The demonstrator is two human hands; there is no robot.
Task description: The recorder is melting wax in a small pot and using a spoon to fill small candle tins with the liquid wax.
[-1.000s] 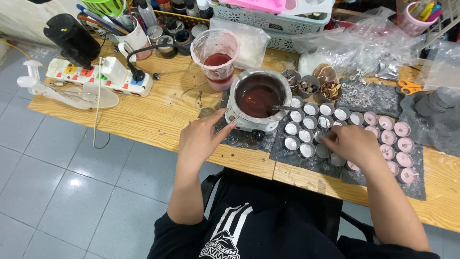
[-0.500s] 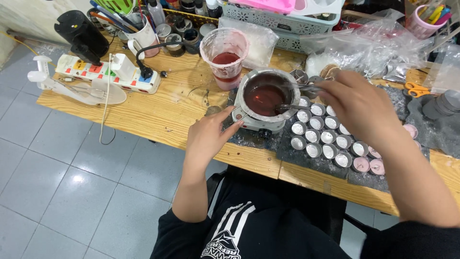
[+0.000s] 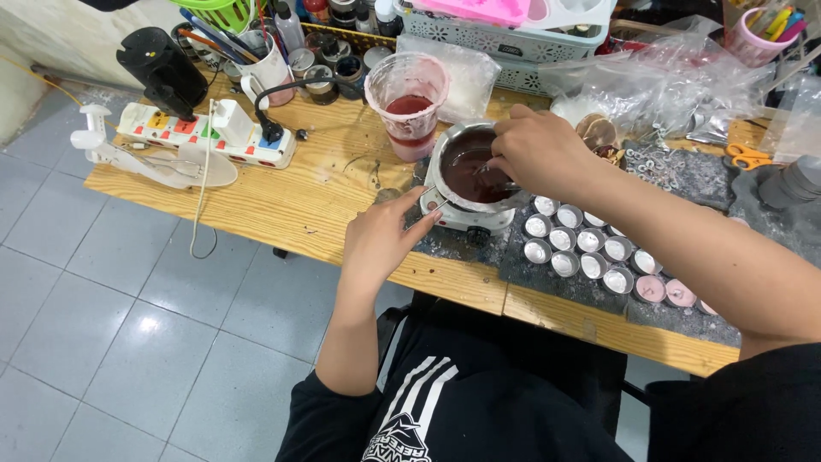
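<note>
A small metal pot of dark red liquid stands on a white hot plate on the wooden table. My right hand is over the pot, fingers closed on a thin metal utensil dipped in the liquid. My left hand rests on the table beside the hot plate, fingertips touching its left edge. Right of the pot sit several small round foil cups with white filling, and pink ones further right.
A clear plastic cup with red liquid stands behind the pot. A white power strip, a black device, jars and a mug of tools line the back left. Plastic bags, orange scissors sit right.
My right hand moved from the foil cups up to the pot and took hold of the utensil. My left hand slid closer to the hot plate. The view shifted slightly.
</note>
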